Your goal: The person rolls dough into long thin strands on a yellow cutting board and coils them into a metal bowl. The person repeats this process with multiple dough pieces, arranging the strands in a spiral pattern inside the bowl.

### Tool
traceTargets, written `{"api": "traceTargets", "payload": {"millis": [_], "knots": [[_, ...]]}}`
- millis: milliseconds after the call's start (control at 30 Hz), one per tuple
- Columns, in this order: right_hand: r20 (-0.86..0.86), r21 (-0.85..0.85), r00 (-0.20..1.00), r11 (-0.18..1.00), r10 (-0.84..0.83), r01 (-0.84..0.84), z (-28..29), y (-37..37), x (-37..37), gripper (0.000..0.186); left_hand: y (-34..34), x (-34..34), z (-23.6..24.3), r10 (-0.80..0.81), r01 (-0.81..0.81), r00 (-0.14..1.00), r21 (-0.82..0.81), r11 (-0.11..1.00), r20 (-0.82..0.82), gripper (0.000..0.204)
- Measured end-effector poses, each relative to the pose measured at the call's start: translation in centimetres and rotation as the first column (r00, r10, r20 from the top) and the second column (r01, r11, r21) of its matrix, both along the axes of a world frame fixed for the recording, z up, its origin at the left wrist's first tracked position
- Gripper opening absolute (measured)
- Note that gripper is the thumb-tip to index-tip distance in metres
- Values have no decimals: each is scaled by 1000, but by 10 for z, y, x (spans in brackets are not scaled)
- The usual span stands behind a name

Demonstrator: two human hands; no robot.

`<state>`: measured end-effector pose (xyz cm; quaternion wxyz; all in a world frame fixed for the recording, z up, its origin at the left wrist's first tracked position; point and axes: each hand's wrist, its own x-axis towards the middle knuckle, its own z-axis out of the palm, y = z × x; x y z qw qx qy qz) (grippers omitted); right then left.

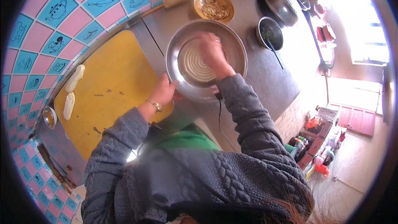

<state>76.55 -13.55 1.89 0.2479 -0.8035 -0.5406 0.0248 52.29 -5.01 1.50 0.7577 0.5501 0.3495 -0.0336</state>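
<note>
A wide round metal pan sits on the steel worktop in front of me. My left hand grips its near left rim between thumb and fingers. Inside the pan, my right hand is bent down over the bottom; motion blur smears it and its fingers are hidden. Pale concentric rings show on the pan's bottom beside that hand; whether they are coiled dough or grooves I cannot tell. On the yellow board to the left lie two white dough pieces, long and soft-looking, near the wall.
A yellow bowl of crumbly food stands behind the pan. A dark bowl with a handle sticking out is to the right, near a large upturned metal pan. A small bowl sits left of the board. A cord hangs below the pan.
</note>
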Motion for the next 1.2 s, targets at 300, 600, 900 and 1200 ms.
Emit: {"api": "traceTargets", "payload": {"millis": [300,600,900,1200], "knots": [[-365,-362,864,908,-346,211,-1,-97,-8,19,-1,1,17,-25,33,995,-87,996,92,36],[-40,-437,877,798,-479,416,54,-105,-14,41,136,-176,-3,195,-70,981,932,355,0,28],[-260,-99,966,995,6,-33,65,-32,-152,28,251,-392,-23,523,183,813,965,189,-256,50],[-293,51,789,833,540,-551,60,131,-348,59,165,-351,31,-7,104,994,894,437,-112,40]]}}
